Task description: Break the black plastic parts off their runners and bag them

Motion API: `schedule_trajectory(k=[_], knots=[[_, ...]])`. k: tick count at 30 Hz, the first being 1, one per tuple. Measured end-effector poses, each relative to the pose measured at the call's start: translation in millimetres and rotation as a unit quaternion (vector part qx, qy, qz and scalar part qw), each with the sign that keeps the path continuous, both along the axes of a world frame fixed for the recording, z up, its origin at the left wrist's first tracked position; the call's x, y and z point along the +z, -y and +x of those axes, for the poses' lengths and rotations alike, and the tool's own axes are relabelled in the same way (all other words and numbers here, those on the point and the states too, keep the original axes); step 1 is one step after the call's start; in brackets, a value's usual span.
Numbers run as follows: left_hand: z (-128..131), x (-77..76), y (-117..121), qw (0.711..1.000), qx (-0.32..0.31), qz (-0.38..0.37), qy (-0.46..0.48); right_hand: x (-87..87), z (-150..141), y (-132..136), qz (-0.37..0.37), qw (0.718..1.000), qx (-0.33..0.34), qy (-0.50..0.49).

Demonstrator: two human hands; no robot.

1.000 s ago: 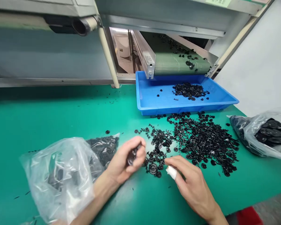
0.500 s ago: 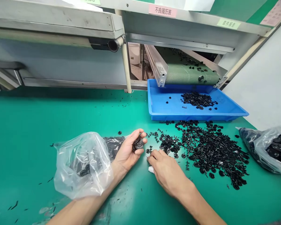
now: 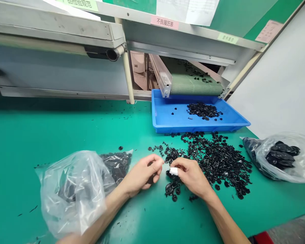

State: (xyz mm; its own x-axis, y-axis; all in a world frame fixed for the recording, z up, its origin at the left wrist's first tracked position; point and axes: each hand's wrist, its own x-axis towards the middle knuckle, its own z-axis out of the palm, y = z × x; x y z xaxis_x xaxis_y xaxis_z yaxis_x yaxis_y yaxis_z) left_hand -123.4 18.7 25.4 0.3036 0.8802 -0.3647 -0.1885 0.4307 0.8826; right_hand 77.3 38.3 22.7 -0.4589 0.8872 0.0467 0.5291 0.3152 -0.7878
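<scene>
Currently, left hand [image 3: 141,175] curls shut on a dark part [image 3: 151,178]; right hand [image 3: 191,176] closes at the near edge of the black plastic parts [image 3: 213,162], hold unclear.

We have a green tabletop [image 3: 40,132] with a blue plastic tray [image 3: 193,129] near its far edge, right of centre. A wide spread of black plastic parts [image 3: 213,162] lies just in front of the tray, reaching toward the near edge, while stray black slivers [image 3: 33,209] dot the left side. We also find a clear plastic bag [image 3: 71,193] of dark parts at near left and a second bag [image 3: 277,159] by the right edge.
</scene>
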Motion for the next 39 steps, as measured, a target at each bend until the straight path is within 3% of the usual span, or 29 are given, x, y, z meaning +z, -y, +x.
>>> schedule_trajectory(k=[4, 7, 10, 15, 22, 25, 29, 35, 39], knots=[[11.1, 1.0, 7.9, 0.99, -0.1, 0.028, -0.1, -2.9, 2.6, 3.8, -0.141, 0.977, -0.073, -0.145], [18.0, 1.1, 11.4, 0.983, -0.144, 0.038, -0.111, -5.0, -3.3, 10.2, -0.185, 0.955, -0.107, -0.204], [24.2, 1.3, 13.7, 0.981, -0.14, 0.032, -0.132, -7.0, -4.6, 16.4, -0.147, 0.963, -0.098, -0.204], [31.0, 3.2, 16.6, 0.973, -0.132, 0.061, -0.178, -4.6, 0.8, 26.4, -0.041, 0.992, -0.068, -0.099], [32.2, -2.6, 20.4, 0.94, -0.127, 0.171, -0.266, 3.2, -0.4, 32.3, 0.005, 0.996, -0.09, 0.001], [31.6, -6.4, 21.8, 0.929, -0.133, 0.197, -0.282, 3.5, -3.0, 32.3, 0.01, 0.996, -0.09, -0.003], [32.0, -7.5, 22.3, 0.943, -0.133, 0.174, -0.251, -0.5, -8.4, 30.8, 0.0, 0.993, -0.113, -0.039], [35.7, -5.9, 22.8, 0.955, -0.111, 0.155, -0.225, -5.7, -12.6, 33.1, 0.105, 0.989, -0.1, -0.035], [37.7, -4.5, 22.9, 0.965, -0.094, 0.142, -0.2, -8.3, -12.4, 33.6, 0.11, 0.986, -0.12, -0.037]])
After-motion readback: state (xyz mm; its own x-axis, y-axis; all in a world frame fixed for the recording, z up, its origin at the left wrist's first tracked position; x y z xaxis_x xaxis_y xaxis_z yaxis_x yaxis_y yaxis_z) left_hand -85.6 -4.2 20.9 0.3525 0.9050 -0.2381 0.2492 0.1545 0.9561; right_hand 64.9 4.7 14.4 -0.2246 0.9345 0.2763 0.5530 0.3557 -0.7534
